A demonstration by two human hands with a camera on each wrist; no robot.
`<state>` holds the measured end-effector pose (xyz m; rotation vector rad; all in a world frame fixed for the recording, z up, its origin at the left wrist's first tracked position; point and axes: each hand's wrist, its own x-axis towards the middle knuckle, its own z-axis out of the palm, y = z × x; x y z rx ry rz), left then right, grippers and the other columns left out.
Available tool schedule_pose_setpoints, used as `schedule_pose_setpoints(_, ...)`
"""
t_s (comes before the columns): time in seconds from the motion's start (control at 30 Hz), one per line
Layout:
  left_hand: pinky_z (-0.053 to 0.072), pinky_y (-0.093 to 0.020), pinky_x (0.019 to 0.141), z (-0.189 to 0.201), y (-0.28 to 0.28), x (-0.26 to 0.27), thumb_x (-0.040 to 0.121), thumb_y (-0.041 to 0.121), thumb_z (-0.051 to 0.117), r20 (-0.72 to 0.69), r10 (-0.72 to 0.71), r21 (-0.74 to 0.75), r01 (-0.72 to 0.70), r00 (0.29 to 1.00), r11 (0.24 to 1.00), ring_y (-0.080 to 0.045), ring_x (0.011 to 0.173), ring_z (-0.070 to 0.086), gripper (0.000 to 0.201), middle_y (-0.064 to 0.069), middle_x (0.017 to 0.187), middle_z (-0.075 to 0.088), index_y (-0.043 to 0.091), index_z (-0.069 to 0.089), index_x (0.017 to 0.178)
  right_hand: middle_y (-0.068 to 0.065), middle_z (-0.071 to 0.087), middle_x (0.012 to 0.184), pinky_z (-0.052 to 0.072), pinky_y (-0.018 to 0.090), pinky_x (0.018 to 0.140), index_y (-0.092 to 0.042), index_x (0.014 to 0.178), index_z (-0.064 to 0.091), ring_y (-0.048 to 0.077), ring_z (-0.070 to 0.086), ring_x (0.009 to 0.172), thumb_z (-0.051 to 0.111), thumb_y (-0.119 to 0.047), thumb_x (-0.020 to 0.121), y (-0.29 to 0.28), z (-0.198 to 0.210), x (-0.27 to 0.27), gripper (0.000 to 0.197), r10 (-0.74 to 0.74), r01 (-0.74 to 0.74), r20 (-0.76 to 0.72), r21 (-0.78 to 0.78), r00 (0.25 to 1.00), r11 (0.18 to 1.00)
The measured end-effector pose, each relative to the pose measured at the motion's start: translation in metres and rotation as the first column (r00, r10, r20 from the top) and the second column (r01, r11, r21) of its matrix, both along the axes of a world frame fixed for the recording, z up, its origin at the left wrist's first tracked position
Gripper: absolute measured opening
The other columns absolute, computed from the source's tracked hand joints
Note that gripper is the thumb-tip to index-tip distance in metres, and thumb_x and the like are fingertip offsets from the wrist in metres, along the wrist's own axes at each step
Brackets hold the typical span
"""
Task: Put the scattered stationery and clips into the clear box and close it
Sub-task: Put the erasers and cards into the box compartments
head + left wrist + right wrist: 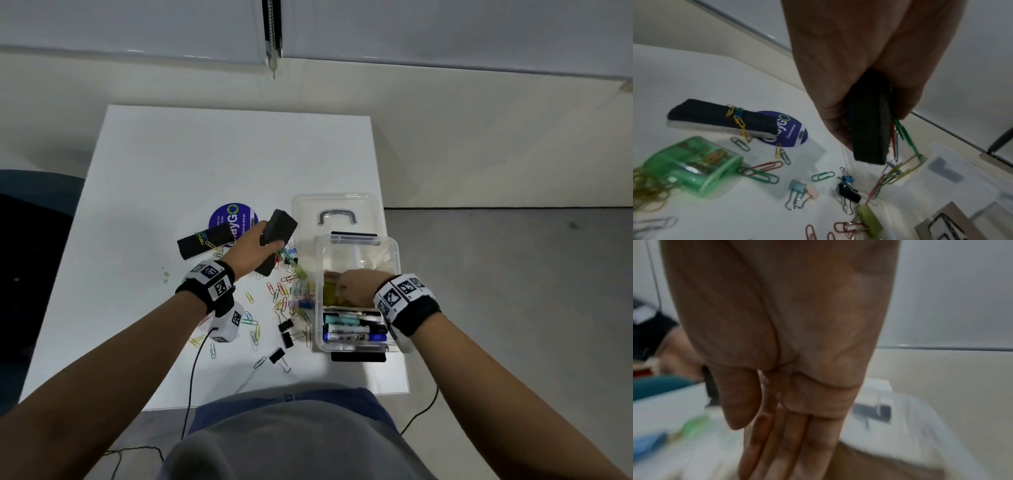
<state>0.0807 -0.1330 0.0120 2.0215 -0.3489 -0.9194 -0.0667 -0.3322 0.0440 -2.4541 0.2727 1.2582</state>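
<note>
My left hand (263,241) grips a black whiteboard eraser (279,224) lifted above the table, left of the clear box (394,260). In the left wrist view a string of coloured paper clips (898,168) dangles from the eraser (869,129) held by that hand (838,105). My right hand (346,286) reaches inside the open box with its fingers (781,443) straight, over yellowish rubber bands (330,296). Markers (354,330) lie in the box's near end. Scattered paper clips (281,294) and black binder clips (286,325) lie on the white table (205,154).
The clear lid (337,212) with its grey handle lies behind the box. A second black eraser (203,241) with clips on it rests beside a purple sticker (236,214). A green plastic item (692,165), rubber bands (647,191) and pastel binder clips (803,190) lie below my left wrist.
</note>
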Motion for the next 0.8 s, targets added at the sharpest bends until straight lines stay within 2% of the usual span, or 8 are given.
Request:
schedule_pose_setpoints(0.07, 0.06, -0.041, 0.073, 0.002, 0.006, -0.002, 0.086, 0.025, 0.071, -0.034, 0.007, -0.022, -0.008, 0.999, 1.0, -0.029, 0.087, 0.069, 0.04, -0.011, 0.102, 0.066, 0.015, 0.052, 0.12, 0.008, 0.069, 0.104, 0.056, 0.031, 0.081, -0.007, 0.108, 0.063, 0.023, 0.069, 0.091, 0.045, -0.025, 0.1, 0.009, 0.023, 0.012, 0.027, -0.123, 0.104, 0.147, 0.133, 0.981, 0.986)
schedule_pose_setpoints(0.17, 0.058, -0.039, 0.074, 0.001, 0.014, -0.003, 0.083, 0.032, 0.074, -0.049, 0.015, -0.06, -0.018, 0.999, 0.998, -0.022, 0.086, 0.069, 0.044, -0.007, 0.1, 0.068, 0.02, 0.054, 0.12, 0.004, 0.069, 0.097, 0.056, 0.026, 0.068, -0.013, 0.112, 0.057, 0.018, 0.07, 0.079, 0.052, -0.028, 0.098, 0.037, 0.032, 0.034, 0.022, -0.416, 0.289, 0.371, 0.352, 0.831, 0.89)
schedule_pose_setpoints(0.3, 0.052, -0.035, 0.091, 0.015, 0.015, -0.011, 0.093, 0.055, 0.049, -0.131, 0.126, -0.152, -0.145, 0.983, 0.978, -0.017, 0.107, 0.065, 0.047, 0.004, 0.113, 0.068, 0.026, 0.055, 0.129, 0.007, 0.064, 0.103, 0.048, 0.027, 0.073, -0.012, 0.123, 0.047, 0.022, 0.063, 0.092, 0.067, -0.034, 0.087, 0.083, 0.002, 0.053, 0.047, -0.638, 0.461, 0.325, 0.479, 0.698, 0.747)
schedule_pose_setpoints(0.43, 0.032, -0.036, 0.113, 0.022, 0.015, -0.016, 0.085, 0.078, 0.03, -0.123, 0.233, -0.086, -0.244, 0.965, 0.966, -0.01, 0.126, 0.047, 0.077, 0.012, 0.136, 0.049, 0.029, 0.039, 0.143, 0.011, 0.067, 0.089, 0.056, 0.04, 0.071, -0.009, 0.097, 0.053, 0.029, 0.067, 0.081, 0.066, -0.019, 0.086, 0.108, -0.022, 0.059, 0.019, -0.739, 0.544, 0.338, 0.514, 0.583, 0.663)
schedule_pose_setpoints(0.5, 0.037, -0.044, 0.112, 0.02, 0.017, -0.018, 0.085, 0.077, 0.029, -0.095, 0.227, -0.061, -0.233, 0.969, 0.97, -0.017, 0.122, 0.052, 0.071, 0.002, 0.131, 0.056, 0.027, 0.046, 0.133, 0.015, 0.069, 0.087, 0.056, 0.045, 0.073, -0.011, 0.086, 0.053, 0.032, 0.068, 0.08, 0.061, -0.013, 0.087, 0.111, -0.028, 0.06, 0.008, -0.708, 0.523, 0.389, 0.484, 0.589, 0.701)
schedule_pose_setpoints(0.57, 0.039, -0.047, 0.109, 0.02, 0.019, -0.021, 0.09, 0.071, 0.029, -0.068, 0.223, -0.051, -0.226, 0.972, 0.973, -0.02, 0.117, 0.056, 0.061, -0.003, 0.124, 0.059, 0.025, 0.049, 0.125, 0.016, 0.069, 0.087, 0.054, 0.04, 0.072, -0.009, 0.087, 0.054, 0.033, 0.067, 0.082, 0.056, -0.012, 0.088, 0.113, -0.028, 0.06, 0.004, -0.656, 0.493, 0.422, 0.439, 0.625, 0.752)
schedule_pose_setpoints(0.67, 0.033, -0.049, 0.114, 0.021, 0.021, -0.023, 0.081, 0.083, 0.027, -0.058, 0.236, -0.017, -0.237, 0.97, 0.971, -0.024, 0.131, 0.047, 0.082, -0.005, 0.141, 0.05, 0.025, 0.04, 0.137, 0.02, 0.067, 0.096, 0.045, 0.031, 0.068, 0.0, 0.095, 0.058, 0.034, 0.063, 0.089, 0.05, -0.008, 0.089, 0.11, -0.03, 0.059, 0.013, -0.581, 0.484, 0.438, 0.322, 0.685, 0.814)
schedule_pose_setpoints(0.8, 0.032, -0.051, 0.114, 0.018, 0.024, -0.019, 0.076, 0.087, 0.026, -0.047, 0.265, -0.002, -0.265, 0.963, 0.964, -0.026, 0.133, 0.045, 0.088, -0.006, 0.143, 0.047, 0.026, 0.037, 0.138, 0.02, 0.063, 0.116, 0.051, 0.036, 0.086, -0.004, 0.114, 0.057, 0.036, 0.061, 0.106, 0.053, -0.016, 0.092, 0.105, -0.034, 0.057, 0.026, -0.556, 0.507, 0.351, 0.229, 0.753, 0.831)
